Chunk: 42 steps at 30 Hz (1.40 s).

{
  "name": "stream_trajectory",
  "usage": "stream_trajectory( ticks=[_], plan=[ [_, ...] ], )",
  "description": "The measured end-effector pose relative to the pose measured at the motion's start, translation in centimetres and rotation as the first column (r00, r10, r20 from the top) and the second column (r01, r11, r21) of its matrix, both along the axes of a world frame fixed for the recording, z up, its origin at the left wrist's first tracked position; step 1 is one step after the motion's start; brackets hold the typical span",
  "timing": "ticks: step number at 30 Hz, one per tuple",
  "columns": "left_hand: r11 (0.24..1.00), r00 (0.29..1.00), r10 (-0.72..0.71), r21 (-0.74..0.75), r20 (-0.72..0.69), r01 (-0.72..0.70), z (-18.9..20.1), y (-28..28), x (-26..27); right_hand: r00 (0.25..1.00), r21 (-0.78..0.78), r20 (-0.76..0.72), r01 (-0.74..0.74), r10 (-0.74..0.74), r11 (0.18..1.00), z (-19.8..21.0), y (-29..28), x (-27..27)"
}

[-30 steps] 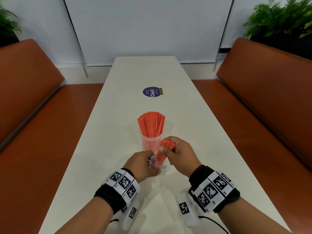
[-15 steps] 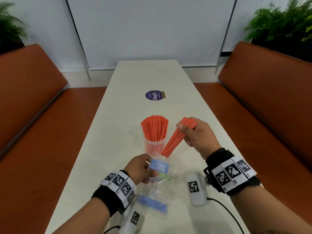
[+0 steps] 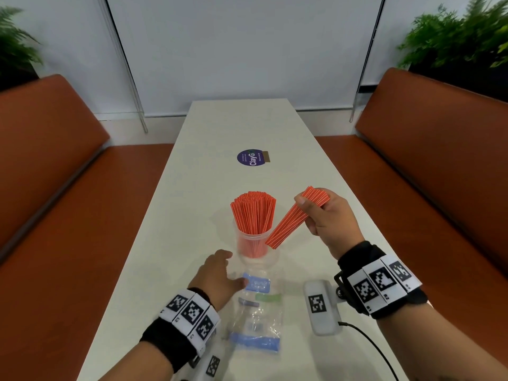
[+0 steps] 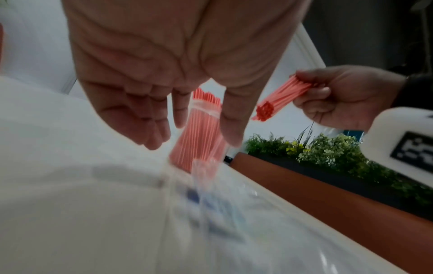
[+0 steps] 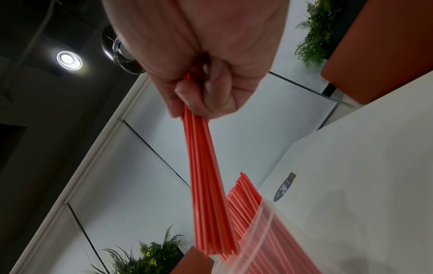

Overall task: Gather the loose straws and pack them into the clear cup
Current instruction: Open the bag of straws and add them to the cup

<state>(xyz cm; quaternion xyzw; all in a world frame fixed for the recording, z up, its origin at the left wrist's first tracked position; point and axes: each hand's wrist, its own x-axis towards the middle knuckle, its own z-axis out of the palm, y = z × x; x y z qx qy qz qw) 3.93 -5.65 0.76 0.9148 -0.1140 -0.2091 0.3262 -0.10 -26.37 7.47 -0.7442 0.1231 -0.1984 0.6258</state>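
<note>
1. The left hand (image 3: 217, 279) hangs low over the white bench (image 3: 170, 215), its fingers (image 4: 150, 128) loose, a little apart and holding nothing
2. Just beside that hand lies a crinkly see-through plastic bag (image 3: 258, 317) with soft blue strips; the print on it is too blurry to read
3. The clear cup (image 3: 252, 244) stands upright on the bench, just past the bag. It is round and smooth, and you can see right through it
4. The cup is packed full of thin orange straws (image 3: 253, 213) with fine white lines. They stand up tall and poke out over the rim
5. Far behind the cup, a round dark purple sticker (image 3: 250, 157) is stuck flat on the bench. It says "ClayG"
6. The right hand (image 3: 327, 218) is up in the air to the right of the cup. Its fingers (image 5: 211, 92) are clamped tight on a bundle of straws (image 3: 291, 221)
7. That bundle slants down to the left, and its low end is near the cup's rim
8. A smooth white box (image 3: 321, 309) with a black-and-white square code hangs at the right wrist
</note>
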Motion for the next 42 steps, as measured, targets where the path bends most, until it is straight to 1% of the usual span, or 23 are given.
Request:
stream_trajectory(
  ticks=[2, 5, 7, 9, 11, 13, 16, 17, 19, 22, 24, 27, 29, 30, 31, 32, 33, 35, 37, 38, 39, 40, 42],
  plan=[
    [1.000, 0.996, 0.008, -0.023, 0.085, -0.006, 1.8, 0.4, 0.6, 1.000, -0.004, 0.010, 0.005, -0.005, 1.000, 0.4, 0.1, 0.3],
    [0.988, 0.968, 0.077, -0.152, 0.237, -0.042, 4.5, 0.0, 1.8, 0.999, -0.019, 0.052, 0.009, -0.008, 1.000, 1.3, 0.4, 1.2],
    [0.970, 0.951, 0.133, -0.235, 0.279, -0.066, 5.6, -0.8, 2.9, 0.997, -0.060, 0.075, 0.021, -0.017, 0.998, 1.9, 0.8, 2.2],
    [0.958, 0.956, 0.159, -0.273, 0.248, -0.088, 5.5, -2.0, 4.2, 0.997, -0.157, 0.077, 0.026, -0.014, 0.987, 2.0, 1.2, 3.4],
    [0.952, 0.970, 0.174, -0.278, 0.167, -0.123, 4.6, -3.0, 5.0, 0.999, -0.251, 0.040, 0.002, 0.009, 0.968, 1.6, 1.9, 4.5],
    [0.949, 0.980, 0.173, -0.285, 0.103, -0.137, 3.7, -3.7, 5.2, 0.998, -0.351, -0.048, -0.045, 0.030, 0.935, 0.7, 2.5, 5.3],
    [0.944, 0.981, 0.169, -0.302, 0.092, -0.134, 2.7, -4.2, 5.0, 0.972, -0.461, -0.217, -0.184, 0.091, 0.868, -0.4, 3.1, 6.2],
    [0.939, 0.980, 0.176, -0.313, 0.088, -0.141, 2.6, -4.2, 5.0, 0.958, -0.480, -0.262, -0.231, 0.112, 0.847, -0.6, 3.2, 6.3],
    [0.928, 0.979, 0.189, -0.340, 0.080, -0.151, 2.4, -4.2, 5.0, 0.932, -0.468, -0.333, -0.296, 0.144, 0.833, -1.0, 3.6, 6.5],
    [0.920, 0.978, 0.192, -0.363, 0.085, -0.149, 2.0, -4.2, 4.9, 0.902, -0.470, -0.418, -0.318, 0.110, 0.824, -1.5, 3.8, 6.5],
    [0.919, 0.976, 0.192, -0.367, 0.098, -0.144, 1.9, -4.2, 5.0, 0.904, -0.465, -0.418, -0.295, 0.087, 0.835, -1.6, 3.8, 6.3],
    [0.924, 0.975, 0.184, -0.361, 0.123, -0.129, 1.8, -4.2, 5.2, 0.938, -0.482, -0.339, -0.243, 0.077, 0.842, -1.7, 3.7, 5.7],
    [0.936, 0.970, 0.171, -0.335, 0.172, -0.106, 1.7, -4.1, 5.1, 0.961, -0.497, -0.267, -0.200, 0.070, 0.844, -1.8, 3.6, 5.5],
    [0.945, 0.964, 0.155, -0.317, 0.217, -0.081, 1.8, -4.0, 5.1, 0.968, -0.517, -0.241, -0.190, 0.071, 0.835, -2.1, 3.4, 5.5],
    [0.955, 0.955, 0.129, -0.293, 0.268, -0.047, 1.9, -4.0, 5.2, 0.971, -0.563, -0.228, -0.187, 0.066, 0.805, -2.3, 3.2, 5.6],
    [0.969, 0.942, 0.085, -0.248, 0.325, -0.002, 2.0, -4.0, 5.3, 0.974, -0.639, -0.219, -0.185, 0.055, 0.747, -2.6, 3.1, 5.7],
    [0.984, 0.923, 0.020, -0.169, 0.383, 0.049, 2.0, -4.0, 5.4, 0.981, -0.731, -0.190, -0.165, 0.034, 0.662, -2.9, 2.9, 5.7],
    [0.989, 0.873, -0.146, 0.043, 0.466, 0.142, 2.1, -3.8, 5.7, 0.993, -0.882, -0.113, -0.114, 0.030, 0.457, -3.2, 2.7, 5.4],
    [0.957, 0.831, -0.280, 0.210, 0.481, 0.201, 2.1, -3.6, 6.0, 0.997, -0.943, -0.069, -0.075, 0.029, 0.325, -4.0, 2.5, 5.2],
    [0.939, 0.814, -0.326, 0.267, 0.482, 0.218, 2.1, -3.6, 6.1, 0.998, -0.957, -0.056, -0.063, 0.035, 0.283, -4.4, 2.5, 5.2],
    [0.924, 0.800, -0.356, 0.308, 0.483, 0.226, 2.3, -3.5, 6.2, 0.997, -0.964, -0.058, -0.069, 0.049, 0.258, -4.5, 2.6, 5.1],
    [0.915, 0.790, -0.374, 0.332, 0.486, 0.229, 2.4, -3.4, 6.3, 0.995, -0.959, -0.074, -0.088, 0.061, 0.268, -4.3, 2.7, 5.1],
    [0.921, 0.786, -0.364, 0.319, 0.500, 0.224, 2.7, -3.3, 6.3, 0.991, -0.928, -0.116, -0.131, 0.065, 0.348, -3.8, 2.5, 5.1]
  ],
)
